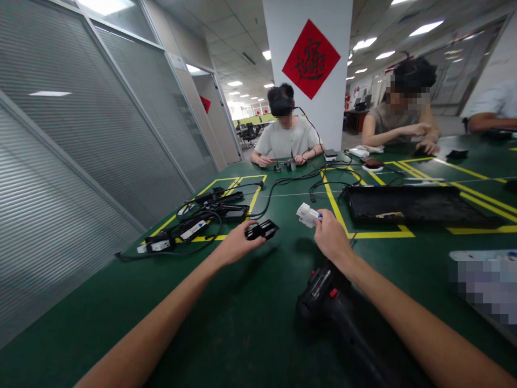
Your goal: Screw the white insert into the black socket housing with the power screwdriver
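Note:
Above the green table, my left hand (pixel 237 242) is closed around a small black plastic housing (pixel 264 230) with openings in it. My right hand (pixel 332 235) pinches a white plastic block (pixel 307 215), with a bit of blue showing by the fingertips. The two pieces are apart, with a gap of bare green between them. Beneath my right forearm lies a black cordless tool with a pistol grip (pixel 343 318) and red buttons; the arm hides part of it.
A heap of black cabled parts (pixel 218 213) lies to the left inside yellow tape. On the right rest a shallow black tray (pixel 416 207) and a blurred flat item (pixel 488 291). Loose cables (pixel 291 180) cross the middle. Across the table sit several people (pixel 288 134).

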Demonstrator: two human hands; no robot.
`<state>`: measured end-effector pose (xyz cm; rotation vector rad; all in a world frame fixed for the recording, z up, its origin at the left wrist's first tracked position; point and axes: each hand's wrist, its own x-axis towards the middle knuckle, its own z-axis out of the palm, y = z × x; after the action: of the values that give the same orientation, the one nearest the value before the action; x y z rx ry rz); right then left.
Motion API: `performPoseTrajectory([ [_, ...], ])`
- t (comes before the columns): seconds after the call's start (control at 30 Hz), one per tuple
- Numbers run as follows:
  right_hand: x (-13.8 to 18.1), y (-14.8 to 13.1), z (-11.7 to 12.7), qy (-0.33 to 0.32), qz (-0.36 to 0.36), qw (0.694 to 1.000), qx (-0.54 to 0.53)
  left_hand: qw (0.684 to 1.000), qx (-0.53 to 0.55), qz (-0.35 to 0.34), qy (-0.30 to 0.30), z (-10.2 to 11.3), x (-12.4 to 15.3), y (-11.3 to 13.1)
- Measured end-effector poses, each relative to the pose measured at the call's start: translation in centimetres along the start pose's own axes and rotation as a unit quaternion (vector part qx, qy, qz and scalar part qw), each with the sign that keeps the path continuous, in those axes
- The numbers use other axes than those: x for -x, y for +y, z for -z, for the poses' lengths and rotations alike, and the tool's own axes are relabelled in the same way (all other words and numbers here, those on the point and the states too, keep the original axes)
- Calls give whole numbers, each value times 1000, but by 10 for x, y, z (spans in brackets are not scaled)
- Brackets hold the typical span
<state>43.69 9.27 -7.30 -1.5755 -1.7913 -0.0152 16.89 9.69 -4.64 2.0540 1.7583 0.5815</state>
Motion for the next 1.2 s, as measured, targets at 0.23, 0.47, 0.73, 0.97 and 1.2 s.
performPoseTrajectory([
  [0.23,3,-3,1,-31,25,999,3,969,-88,227,42,64,125,-100],
  [0.47,4,-9,6,-37,46,998,-6,958,-172,211,86,71,147,-90],
  [0.73,32,-64,19,-173,244,947,-118,974,-205,-77,56,41,89,34],
  [0.97,46,-67,11,-188,211,947,-153,974,-189,-86,-87,6,64,54],
  [1.2,47,-59,5,-180,192,959,-108,978,-159,136,-25,94,86,-3],
])
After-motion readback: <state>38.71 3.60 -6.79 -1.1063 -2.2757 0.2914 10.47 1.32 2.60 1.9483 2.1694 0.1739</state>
